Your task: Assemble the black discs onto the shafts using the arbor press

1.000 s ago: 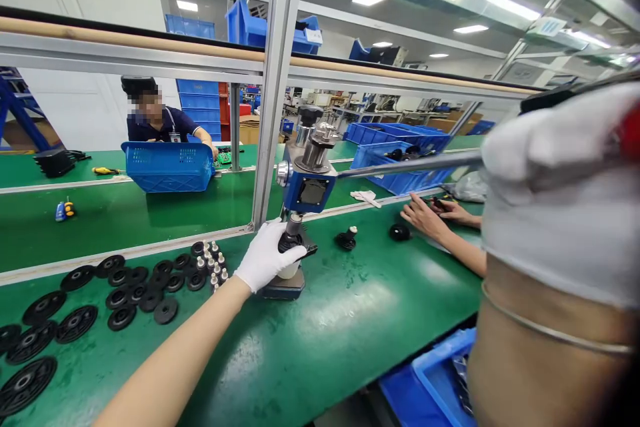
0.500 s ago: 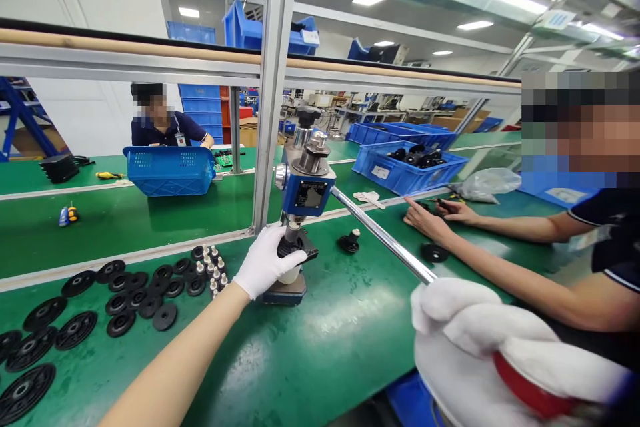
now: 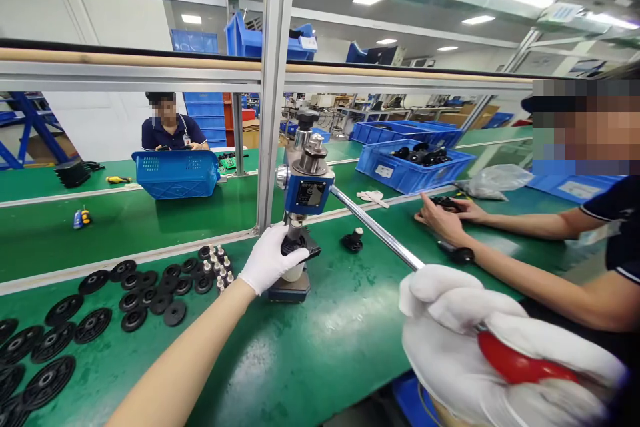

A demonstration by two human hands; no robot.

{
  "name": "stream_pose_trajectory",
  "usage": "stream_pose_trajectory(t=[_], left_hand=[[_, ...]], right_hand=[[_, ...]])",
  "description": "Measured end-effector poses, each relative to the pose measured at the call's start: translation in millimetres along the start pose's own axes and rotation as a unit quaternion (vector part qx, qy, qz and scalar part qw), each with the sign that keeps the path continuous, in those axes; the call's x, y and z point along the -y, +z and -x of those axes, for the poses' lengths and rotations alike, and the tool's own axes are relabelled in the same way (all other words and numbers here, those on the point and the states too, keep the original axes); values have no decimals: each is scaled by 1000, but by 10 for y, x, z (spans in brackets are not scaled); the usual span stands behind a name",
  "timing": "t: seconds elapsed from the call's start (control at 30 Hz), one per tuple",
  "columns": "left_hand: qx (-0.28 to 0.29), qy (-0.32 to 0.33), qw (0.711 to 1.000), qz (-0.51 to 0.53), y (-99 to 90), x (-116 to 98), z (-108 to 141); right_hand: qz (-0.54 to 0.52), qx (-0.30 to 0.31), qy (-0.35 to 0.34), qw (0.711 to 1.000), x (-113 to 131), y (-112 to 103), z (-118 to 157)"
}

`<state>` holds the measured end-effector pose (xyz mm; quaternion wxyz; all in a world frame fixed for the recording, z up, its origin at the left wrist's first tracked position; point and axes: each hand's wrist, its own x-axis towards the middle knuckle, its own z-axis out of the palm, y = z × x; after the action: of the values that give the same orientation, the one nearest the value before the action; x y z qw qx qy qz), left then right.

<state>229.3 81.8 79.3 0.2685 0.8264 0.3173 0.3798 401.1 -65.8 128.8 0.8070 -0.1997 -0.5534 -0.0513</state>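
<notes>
A blue hand press point(image 3: 309, 191) with a long steel lever point(image 3: 375, 227) stands on the green bench. My left hand point(image 3: 273, 259), in a white glove, is wrapped round a black round part point(image 3: 294, 244) under the ram of the press. In the near right, my gloved right hand point(image 3: 480, 340) is closed round the end of the lever; something red shows between its fingers. Right of the press lies a black wheel with a white-tipped shaft point(image 3: 353, 240). Several white-tipped pins point(image 3: 218, 267) stand left of my left hand.
Many black wheels point(image 3: 93, 325) lie at the left. A metal post point(image 3: 275, 93) rises behind the press. A blue crate point(image 3: 413, 170) of black parts is at the back. A co-worker's hands point(image 3: 450, 217) hold a black part at the right; another person sits behind a blue basket point(image 3: 176, 175).
The view has shifted slightly, moving the bench items to the right. My right hand on the lever appears a little higher and further left. The co-worker's hands have moved slightly.
</notes>
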Motion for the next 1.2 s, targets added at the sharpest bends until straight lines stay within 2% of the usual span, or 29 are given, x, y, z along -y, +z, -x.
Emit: stream_pose_trajectory(t=[0.1,0.17,0.23,0.3,0.37,0.43,0.5,0.57,0.6,0.67,0.73,0.77,0.9,0.97,1.0,1.07,1.2], left_hand=[[-1,10,1000,-18,-3,0,-17],[-4,18,999,-30,-11,-9,-28],[-8,25,999,-41,-36,-39,-17],[-9,31,998,-51,-81,-105,43],[-3,39,997,-59,-137,-207,169],[31,70,994,-78,-186,-321,363],[82,114,984,-106,-211,-409,602],[114,122,978,-128,-207,-443,849],[114,103,980,-127,-195,-440,963],[92,38,990,-102,-158,-411,1150],[65,-29,996,-54,-111,-379,1267],[55,-54,997,-28,-86,-370,1299],[53,-97,993,33,-3,-380,1296],[55,-107,992,44,21,-390,1270],[56,-111,991,47,28,-392,1260],[56,-113,991,48,38,-383,1250],[47,-114,991,47,57,-334,1248]], right_hand=[[-28,5,-41,999,65,101,-32],[-35,9,-19,999,110,136,-86],[-25,-10,43,999,134,140,-124],[27,-21,148,988,125,131,-95],[112,52,264,956,89,131,26],[189,188,353,897,48,156,218],[215,304,394,841,25,209,435],[207,334,423,816,20,276,643],[187,310,456,813,22,309,742],[78,186,564,801,25,369,940],[-54,54,652,755,24,417,1151],[-107,15,680,725,24,436,1260],[-233,-83,752,610,45,487,1624],[-286,-149,773,546,69,504,1709],[-299,-170,779,524,81,512,1725],[-312,-193,790,491,102,529,1726],[-339,-187,799,459,108,547,1737]])
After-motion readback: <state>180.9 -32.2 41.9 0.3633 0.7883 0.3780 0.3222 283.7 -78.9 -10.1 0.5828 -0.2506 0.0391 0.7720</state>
